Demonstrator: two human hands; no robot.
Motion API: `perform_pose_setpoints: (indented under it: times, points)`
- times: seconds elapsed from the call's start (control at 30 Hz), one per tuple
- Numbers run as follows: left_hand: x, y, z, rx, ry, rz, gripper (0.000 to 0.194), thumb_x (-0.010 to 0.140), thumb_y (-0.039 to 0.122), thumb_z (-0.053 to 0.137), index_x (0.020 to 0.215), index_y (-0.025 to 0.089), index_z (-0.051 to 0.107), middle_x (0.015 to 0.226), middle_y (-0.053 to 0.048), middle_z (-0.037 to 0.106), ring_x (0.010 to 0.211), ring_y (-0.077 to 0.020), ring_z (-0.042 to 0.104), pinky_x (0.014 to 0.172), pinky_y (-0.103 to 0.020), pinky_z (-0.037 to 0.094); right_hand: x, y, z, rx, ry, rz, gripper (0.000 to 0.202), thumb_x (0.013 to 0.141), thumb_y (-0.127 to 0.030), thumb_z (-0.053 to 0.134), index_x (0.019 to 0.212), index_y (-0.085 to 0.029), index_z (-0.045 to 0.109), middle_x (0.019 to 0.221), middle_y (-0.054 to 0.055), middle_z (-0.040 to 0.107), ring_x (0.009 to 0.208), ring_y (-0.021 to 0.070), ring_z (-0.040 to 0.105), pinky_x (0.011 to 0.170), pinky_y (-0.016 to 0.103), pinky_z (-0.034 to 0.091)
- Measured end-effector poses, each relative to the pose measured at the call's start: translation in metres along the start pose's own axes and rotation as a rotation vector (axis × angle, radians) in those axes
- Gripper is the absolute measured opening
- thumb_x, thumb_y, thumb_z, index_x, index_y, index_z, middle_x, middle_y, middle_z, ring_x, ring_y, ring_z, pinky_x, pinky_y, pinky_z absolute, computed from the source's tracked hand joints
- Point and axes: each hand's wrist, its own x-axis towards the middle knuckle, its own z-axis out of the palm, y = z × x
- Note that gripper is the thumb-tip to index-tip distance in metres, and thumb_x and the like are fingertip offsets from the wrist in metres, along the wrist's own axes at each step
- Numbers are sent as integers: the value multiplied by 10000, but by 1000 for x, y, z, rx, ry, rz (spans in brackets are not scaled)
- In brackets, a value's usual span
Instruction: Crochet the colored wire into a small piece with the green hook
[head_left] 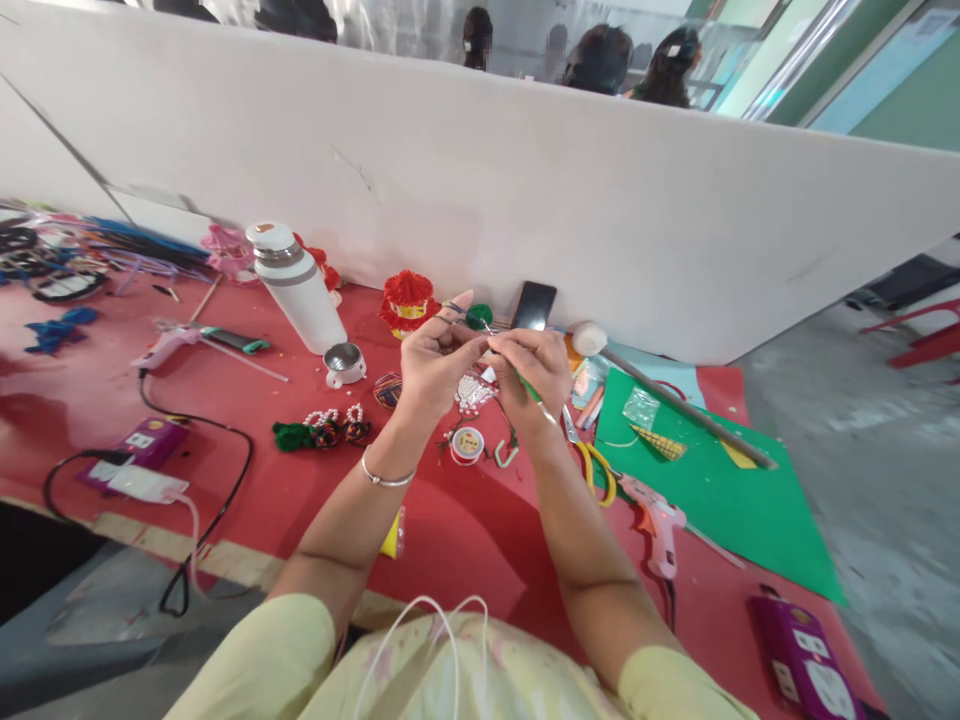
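Over the middle of the red table, my two hands meet. My right hand [531, 368] is closed around a crochet hook [534, 394] with a green handle and metal shaft. Dark thread runs over the raised fingers of my left hand [436, 352], whose thumb and fingertips pinch a small piece of thread work at the hook's tip. That piece is mostly hidden by the fingers. Just behind the hands sits a green yarn ball [480, 316]. Below them lie a spool of thread [467, 445], a packet of white beads [474, 393] and a multicoloured yarn ball [388, 390].
A white flask [296, 285] stands left, near a metal cup [344, 364]. Yellow-handled scissors [598, 475] and a pink glue gun [654, 520] lie right, beside green sheet [720, 500]. Another glue gun [169, 345] trails its cord left. A phone [533, 305] leans against the white partition [480, 170].
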Motion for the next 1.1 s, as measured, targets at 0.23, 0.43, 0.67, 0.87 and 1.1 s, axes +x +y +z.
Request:
perform_pose_setpoints:
  times: [0.23,0.43,0.67,0.87,1.1]
  points:
    - [4,4,-7,-195,-143,-306,536,656,225,959,1177,221,835,588,88,557,396,-11,256,376,-198,160,-8,15,6,112,32,2,159,1001,-423,765,1144,-416,834,1098,14,834,991,244,778,935,467,650]
    - [10,12,-16,-144,-146,-287,389,625,159,933,1001,220,854,555,95,480,418,-12,192,413,-232,112,6,28,-11,404,-115,110,218,982,-537,765,1143,-414,848,1134,11,874,1031,245,802,951,491,651]
    - [10,9,-16,-105,-142,-261,336,630,146,901,953,232,864,522,86,465,416,-21,204,422,-239,115,15,23,-29,382,-242,136,171,1025,-472,721,1124,-413,847,1128,-1,873,1060,245,804,969,494,649]
    - [10,10,-18,-99,-157,-261,320,610,138,904,921,208,877,503,92,459,407,-11,194,416,-229,142,20,19,-37,381,-302,99,161,1040,-383,712,1139,-392,839,1155,-1,869,1078,228,807,981,467,645]
    - [11,11,-19,-81,-181,-279,309,610,152,893,914,207,876,503,85,485,404,-15,189,405,-228,134,21,16,-41,398,-325,113,139,1033,-400,720,1100,-365,837,1103,11,871,1071,235,814,968,467,649]
